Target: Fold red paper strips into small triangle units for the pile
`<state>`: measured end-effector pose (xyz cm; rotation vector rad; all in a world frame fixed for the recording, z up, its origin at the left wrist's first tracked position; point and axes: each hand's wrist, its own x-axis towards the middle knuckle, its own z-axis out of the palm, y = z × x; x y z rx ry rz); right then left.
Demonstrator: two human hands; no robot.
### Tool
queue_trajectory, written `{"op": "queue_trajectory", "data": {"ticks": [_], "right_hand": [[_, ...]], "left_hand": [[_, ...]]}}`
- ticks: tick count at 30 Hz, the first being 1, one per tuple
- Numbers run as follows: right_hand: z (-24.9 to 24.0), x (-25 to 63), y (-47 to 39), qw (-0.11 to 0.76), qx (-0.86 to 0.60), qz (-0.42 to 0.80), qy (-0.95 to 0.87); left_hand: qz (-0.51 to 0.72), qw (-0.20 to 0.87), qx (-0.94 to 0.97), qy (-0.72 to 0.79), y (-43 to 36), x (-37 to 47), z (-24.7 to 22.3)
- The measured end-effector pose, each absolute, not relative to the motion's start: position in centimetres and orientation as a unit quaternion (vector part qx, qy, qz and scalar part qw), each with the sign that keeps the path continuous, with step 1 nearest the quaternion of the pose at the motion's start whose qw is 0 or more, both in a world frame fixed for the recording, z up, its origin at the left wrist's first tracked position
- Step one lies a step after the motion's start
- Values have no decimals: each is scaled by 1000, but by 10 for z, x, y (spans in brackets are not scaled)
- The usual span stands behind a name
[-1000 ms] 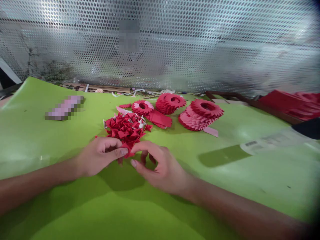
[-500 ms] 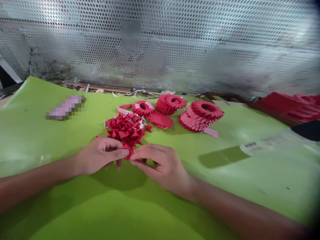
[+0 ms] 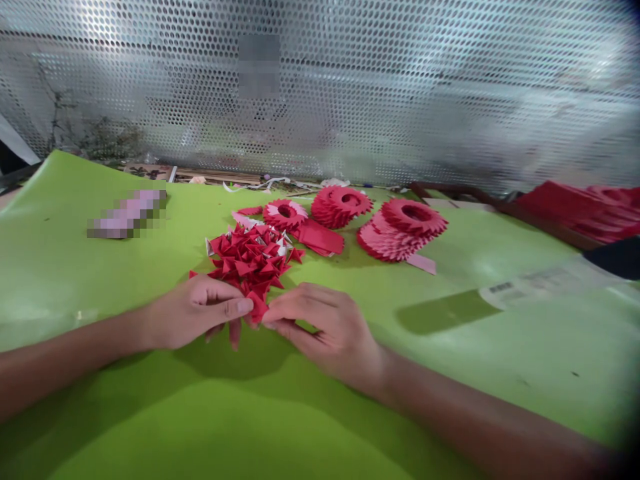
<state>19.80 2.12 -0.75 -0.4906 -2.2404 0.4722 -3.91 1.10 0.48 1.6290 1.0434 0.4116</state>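
Note:
Between my hands is a small red folded paper piece [image 3: 258,307]. My left hand [image 3: 195,312] pinches its left side between thumb and fingers. At its lower right edge, my right hand [image 3: 325,328] has thumb and forefinger pressed together on the paper. Just beyond my fingers lies a heap of red folded paper triangles [image 3: 250,257], a few of them white or pink. Behind the heap stand a small red and pink paper ring [image 3: 285,213], a red stacked ring [image 3: 341,205] and a taller red and pink one [image 3: 400,230].
Flat red paper slips [image 3: 320,237] lie beside the rings on the green table cover [image 3: 240,427]. A blurred-out pink object [image 3: 129,215] is at the left. Red paper stacks [image 3: 580,210] sit in a tray at the right. A perforated metal panel [image 3: 350,87] rises behind.
Both hands still hold the red paper piece in nearly the same place. The right fingers have shifted slightly along its edge, and the view has moved a little.

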Motion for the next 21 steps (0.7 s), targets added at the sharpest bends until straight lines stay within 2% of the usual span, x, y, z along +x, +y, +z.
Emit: {"op": "queue_trajectory", "data": {"ticks": [11, 21], "right_hand": [[-7, 196, 22, 401, -179, 160, -884], [-6, 197, 17, 400, -281, 266, -831]], "left_hand": [[162, 483, 731, 455, 10, -36, 6], [179, 423, 763, 455, 7, -35, 6]]}}
